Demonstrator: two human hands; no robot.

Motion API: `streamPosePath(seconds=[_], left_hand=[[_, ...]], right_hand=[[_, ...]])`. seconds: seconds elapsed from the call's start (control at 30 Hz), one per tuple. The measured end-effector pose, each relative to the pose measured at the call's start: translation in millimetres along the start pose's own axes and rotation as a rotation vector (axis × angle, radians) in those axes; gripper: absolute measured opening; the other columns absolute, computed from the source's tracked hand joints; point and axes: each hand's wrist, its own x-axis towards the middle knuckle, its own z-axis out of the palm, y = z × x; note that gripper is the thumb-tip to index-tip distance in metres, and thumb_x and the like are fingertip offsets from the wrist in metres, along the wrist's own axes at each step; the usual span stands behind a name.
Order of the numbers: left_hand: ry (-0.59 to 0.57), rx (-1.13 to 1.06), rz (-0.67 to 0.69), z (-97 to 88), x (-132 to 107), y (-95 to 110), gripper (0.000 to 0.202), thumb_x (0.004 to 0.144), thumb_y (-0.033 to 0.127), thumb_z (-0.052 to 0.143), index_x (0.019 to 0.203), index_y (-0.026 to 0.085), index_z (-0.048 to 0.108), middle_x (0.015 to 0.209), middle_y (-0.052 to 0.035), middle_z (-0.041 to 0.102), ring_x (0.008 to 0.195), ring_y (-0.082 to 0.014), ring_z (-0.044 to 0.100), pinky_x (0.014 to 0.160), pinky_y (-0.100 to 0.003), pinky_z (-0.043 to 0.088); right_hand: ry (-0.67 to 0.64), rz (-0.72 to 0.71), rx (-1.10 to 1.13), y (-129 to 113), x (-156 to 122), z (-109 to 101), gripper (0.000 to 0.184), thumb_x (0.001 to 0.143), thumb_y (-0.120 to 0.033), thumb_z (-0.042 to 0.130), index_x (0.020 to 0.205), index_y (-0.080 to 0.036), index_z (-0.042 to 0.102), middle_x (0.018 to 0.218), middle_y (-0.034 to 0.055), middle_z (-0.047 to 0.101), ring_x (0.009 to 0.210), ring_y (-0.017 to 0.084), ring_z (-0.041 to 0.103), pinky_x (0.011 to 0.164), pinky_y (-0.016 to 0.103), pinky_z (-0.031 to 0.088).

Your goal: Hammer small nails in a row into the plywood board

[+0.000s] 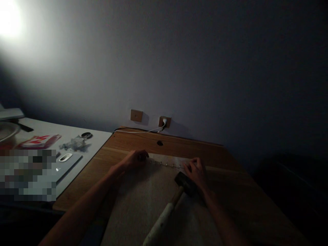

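Note:
A pale flat board lies on the wooden desk. Across its far end runs a row of small shiny metal pieces, perhaps nails or hooks; the dim light hides their exact kind. My left hand is at the left end of this row, its fingers curled together over the board's edge. At the right end my right hand has bent fingers pressed down by the last pieces. Whatever either hand pinches is too small and dark to name. A hammer with a dark head rests on the board, its head close to my right wrist.
Behind the wooden desk rises a wall with two sockets; a white plug sits in one, trailing cables. On the white table at left are a crumpled plastic bag, a red-and-white packet, a bowl and a tape roll.

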Motion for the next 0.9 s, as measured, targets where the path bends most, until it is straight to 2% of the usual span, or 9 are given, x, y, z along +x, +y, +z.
streamPosePath(seconds=[0.17,0.33,0.43,0.53,0.63,0.73,0.8,0.9], left_hand=[[-0.007,-0.005,-0.008,0.1,0,-1,0.030,0.071,0.025,0.064,0.098,0.015,0.074,0.080,-0.0027,0.071,0.070,-0.0154,0.062,0.064,-0.023,0.045],[0.000,-0.081,0.007,-4.2,0,7,0.027,0.072,0.028,0.066,0.093,0.015,0.076,0.082,-0.0042,0.073,0.072,-0.0162,0.064,0.067,-0.024,0.048],[0.127,-0.166,0.043,-11.4,2,15,0.024,0.075,0.034,0.068,0.088,0.015,0.076,0.082,-0.0044,0.071,0.076,-0.0160,0.063,0.071,-0.025,0.048],[0.314,-0.362,-0.018,-16.5,5,16,0.030,0.075,0.041,0.072,0.090,0.015,0.075,0.085,-0.0056,0.070,0.079,-0.0162,0.062,0.072,-0.025,0.048],[0.399,-0.691,-0.164,-13.5,10,10,0.039,0.068,0.043,0.076,0.094,0.013,0.072,0.083,-0.0059,0.068,0.074,-0.0149,0.061,0.069,-0.024,0.047],[0.358,-0.853,-0.287,-5.3,12,6,0.038,0.063,0.040,0.075,0.088,0.013,0.068,0.080,-0.0053,0.064,0.067,-0.0125,0.057,0.063,-0.023,0.044],[0.287,-0.724,-0.299,-0.3,12,6,0.037,0.065,0.041,0.072,0.089,0.013,0.068,0.076,-0.0030,0.061,0.063,-0.0111,0.052,0.058,-0.022,0.039],[0.143,-0.362,-0.196,5.0,8,11,0.039,0.072,0.044,0.067,0.095,0.013,0.070,0.068,0.0023,0.054,0.060,-0.0112,0.046,0.055,-0.022,0.032]], right_hand=[[0.032,0.033,0.148,-3,-1,-3,0.029,0.089,-0.048,0.058,0.074,-0.024,0.063,0.100,0.0109,0.057,0.095,0.028,0.057,0.089,0.044,0.047],[0.109,0.176,0.366,-4,4,-8,0.034,0.083,-0.057,0.061,0.080,-0.024,0.064,0.095,0.0090,0.061,0.084,0.024,0.061,0.080,0.040,0.051],[0.166,0.325,0.521,2,13,-13,0.041,0.084,-0.064,0.053,0.081,-0.024,0.059,0.078,0.0050,0.063,0.069,0.021,0.061,0.065,0.036,0.052],[0.157,0.436,0.662,8,24,-22,0.044,0.083,-0.067,0.041,0.075,-0.026,0.052,0.065,0.0010,0.059,0.058,0.019,0.059,0.055,0.033,0.050],[0.044,0.469,0.710,8,31,-28,0.042,0.081,-0.065,0.040,0.070,-0.026,0.052,0.059,-0.0010,0.055,0.052,0.018,0.056,0.049,0.030,0.046],[-0.145,0.440,0.639,-2,32,-24,0.036,0.080,-0.057,0.049,0.069,-0.024,0.058,0.054,-0.0026,0.053,0.046,0.016,0.050,0.045,0.027,0.038],[-0.260,0.383,0.544,-11,31,-18,0.030,0.077,-0.051,0.059,0.066,-0.023,0.061,0.054,-0.0018,0.056,0.049,0.016,0.051,0.050,0.028,0.039],[-0.381,0.269,0.368,-24,32,-10,0.024,0.073,-0.043,0.069,0.063,-0.022,0.063,0.059,0.0013,0.062,0.062,0.020,0.058,0.063,0.030,0.042]])
